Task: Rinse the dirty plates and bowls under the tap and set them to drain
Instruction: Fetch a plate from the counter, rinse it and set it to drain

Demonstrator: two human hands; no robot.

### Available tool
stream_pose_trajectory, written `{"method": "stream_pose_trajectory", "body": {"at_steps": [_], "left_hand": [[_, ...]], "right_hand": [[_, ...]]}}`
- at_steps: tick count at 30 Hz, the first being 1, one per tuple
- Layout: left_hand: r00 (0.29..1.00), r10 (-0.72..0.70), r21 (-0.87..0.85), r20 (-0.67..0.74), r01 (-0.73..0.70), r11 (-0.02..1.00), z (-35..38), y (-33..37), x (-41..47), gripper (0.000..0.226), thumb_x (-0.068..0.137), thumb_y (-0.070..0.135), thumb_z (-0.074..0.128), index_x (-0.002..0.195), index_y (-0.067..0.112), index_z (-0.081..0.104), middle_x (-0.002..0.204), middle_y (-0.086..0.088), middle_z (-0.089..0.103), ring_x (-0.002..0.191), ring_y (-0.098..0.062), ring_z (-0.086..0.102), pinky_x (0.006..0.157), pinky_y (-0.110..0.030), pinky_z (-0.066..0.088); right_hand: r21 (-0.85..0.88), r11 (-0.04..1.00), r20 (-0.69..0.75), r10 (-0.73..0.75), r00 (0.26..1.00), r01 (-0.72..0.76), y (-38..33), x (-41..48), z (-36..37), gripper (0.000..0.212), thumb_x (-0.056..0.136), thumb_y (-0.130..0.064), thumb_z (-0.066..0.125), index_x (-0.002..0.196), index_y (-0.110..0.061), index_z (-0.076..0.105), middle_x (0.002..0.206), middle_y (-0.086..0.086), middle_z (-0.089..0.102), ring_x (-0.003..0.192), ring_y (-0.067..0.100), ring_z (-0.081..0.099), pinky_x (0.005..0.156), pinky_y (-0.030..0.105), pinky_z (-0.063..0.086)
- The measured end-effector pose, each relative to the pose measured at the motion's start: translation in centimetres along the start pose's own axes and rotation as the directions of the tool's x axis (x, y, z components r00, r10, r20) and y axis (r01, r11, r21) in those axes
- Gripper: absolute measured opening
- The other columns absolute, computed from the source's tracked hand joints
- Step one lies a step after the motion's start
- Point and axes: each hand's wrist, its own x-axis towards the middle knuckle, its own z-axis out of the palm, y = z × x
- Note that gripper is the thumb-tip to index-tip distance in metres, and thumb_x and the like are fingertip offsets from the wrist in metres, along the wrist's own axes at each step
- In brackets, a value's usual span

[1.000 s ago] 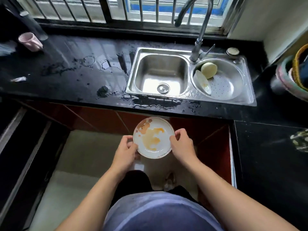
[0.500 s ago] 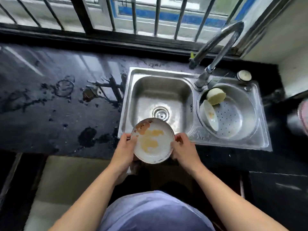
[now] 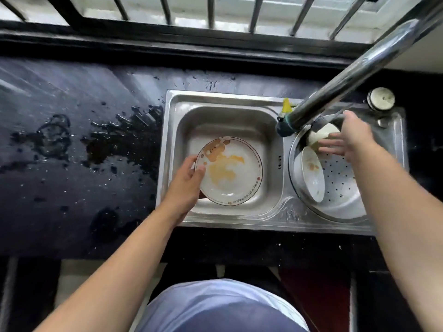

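A white plate (image 3: pixel 233 174) smeared with orange and brown sauce is held over the left sink basin (image 3: pixel 266 130). My left hand (image 3: pixel 185 185) grips its left rim, thumb on top. My right hand (image 3: pixel 348 137) is off the plate and reaches, fingers spread, toward the tap base over the round drainer basin (image 3: pixel 340 188). A rinsed plate (image 3: pixel 312 177) leans on edge in that drainer, and an upturned white bowl (image 3: pixel 321 134) sits behind it. The tap spout (image 3: pixel 354 75) crosses above; no water is running.
The black counter (image 3: pixel 72 149) left of the sink is wet with puddles. A window grille runs along the back. A round white cap (image 3: pixel 381 98) sits at the sink's back right corner.
The plate moved forward from in front of the counter to over the left basin. My right hand let go of it and reached toward the tap. The view moved closer to the sink.
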Motion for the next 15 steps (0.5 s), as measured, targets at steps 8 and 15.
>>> {"method": "stream_pose_trajectory", "body": {"at_steps": [8,15], "left_hand": [[0.997,-0.082,-0.051,0.003,0.082,0.995,3.2,0.6,1.2,0.028,0.111,0.020,0.045,0.133,0.027,0.061,0.114,-0.005,0.079,0.104,-0.025,0.076,0.074,-0.042,0.064],[0.997,-0.073,-0.030,-0.015,0.073,0.997,4.9,0.5,2.0,0.027,0.110,0.020,0.045,0.128,0.027,0.064,0.110,-0.005,0.080,0.102,-0.027,0.077,0.075,-0.045,0.064]], "right_hand": [[-0.086,0.992,-0.126,-0.101,0.987,0.091,-1.6,3.2,2.0,0.052,0.093,-0.046,0.040,0.108,0.002,0.051,0.109,0.034,0.066,0.054,0.040,0.074,0.047,0.040,0.060],[-0.276,0.932,-0.024,-0.250,0.968,0.234,-1.0,4.4,0.9,0.033,0.099,-0.022,0.037,0.086,-0.001,0.058,0.076,0.025,0.070,0.071,0.035,0.076,0.073,0.047,0.066]]}}
